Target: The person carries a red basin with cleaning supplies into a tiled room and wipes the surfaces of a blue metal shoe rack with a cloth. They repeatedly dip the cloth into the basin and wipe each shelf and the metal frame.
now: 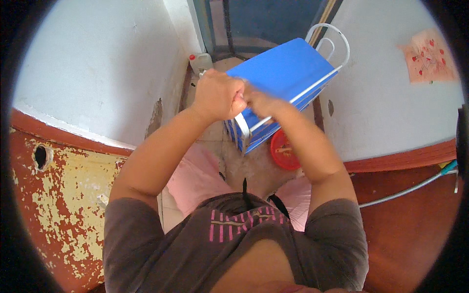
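My left hand point(217, 95) is closed in a fist in front of the near left end of a rack point(283, 68) with blue shelf panels and a white metal frame. What the fist holds, if anything, is hidden. Close against its right side is my right hand point(261, 101), smeared by motion, its fingers mostly out of sight. Both hands overlap the rack's blue top and its white end rail point(242, 128). Whether either one grips that rail cannot be told. The rack stands at a slant, its far end toward the right wall.
A red plastic basin point(285, 151) sits on the floor beside the rack. Toward the dark door point(268, 22) stands a translucent jug point(201, 62) with a red cap. Walls rise close on both sides; a pink patterned sheet point(430, 57) and a grey hose point(405, 191) are at the right.
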Tool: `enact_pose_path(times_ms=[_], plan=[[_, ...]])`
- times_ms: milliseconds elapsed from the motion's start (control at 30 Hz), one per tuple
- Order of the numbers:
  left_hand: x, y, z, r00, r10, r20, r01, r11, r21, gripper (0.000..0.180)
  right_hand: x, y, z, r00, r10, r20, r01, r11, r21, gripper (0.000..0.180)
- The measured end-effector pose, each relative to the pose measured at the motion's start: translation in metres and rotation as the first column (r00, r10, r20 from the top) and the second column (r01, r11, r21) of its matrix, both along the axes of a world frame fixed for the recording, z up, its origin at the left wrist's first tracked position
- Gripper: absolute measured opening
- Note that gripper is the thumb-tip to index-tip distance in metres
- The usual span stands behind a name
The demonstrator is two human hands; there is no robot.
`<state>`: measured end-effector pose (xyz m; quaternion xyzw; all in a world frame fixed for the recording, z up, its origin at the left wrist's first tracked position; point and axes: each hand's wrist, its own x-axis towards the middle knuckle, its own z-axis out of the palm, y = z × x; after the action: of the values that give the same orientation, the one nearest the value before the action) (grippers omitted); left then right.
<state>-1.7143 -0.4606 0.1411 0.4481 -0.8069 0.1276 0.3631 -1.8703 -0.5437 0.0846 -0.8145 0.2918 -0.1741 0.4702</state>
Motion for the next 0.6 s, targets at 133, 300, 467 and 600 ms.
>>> enact_pose_path(times_ms=[133,300,467,600], plan=[[-0.003,0.003,0.005,0.999,0.028,0.021,-0.029,0.999,0.038,0.008,-0.070,-0.062,-0.003,0.859,-0.448,0.246,0.468,0.883,-0.027,0.033],[-0.004,-0.003,0.003,1.000,0.002,0.030,-0.003,0.999,0.038,0.008,-0.182,-0.152,-0.016,0.274,-0.701,0.659,0.867,0.476,0.146,0.031],[0.001,0.003,0.007,0.991,0.042,0.127,-0.063,0.984,0.167,0.009,-0.214,-0.099,-0.022,-0.195,-0.720,0.666,0.774,0.304,0.555,0.032],[-0.004,-0.003,0.011,0.981,0.046,0.190,-0.091,0.969,0.232,0.010,-0.215,-0.118,-0.097,0.253,-0.756,0.603,0.810,0.507,0.296,0.033]])
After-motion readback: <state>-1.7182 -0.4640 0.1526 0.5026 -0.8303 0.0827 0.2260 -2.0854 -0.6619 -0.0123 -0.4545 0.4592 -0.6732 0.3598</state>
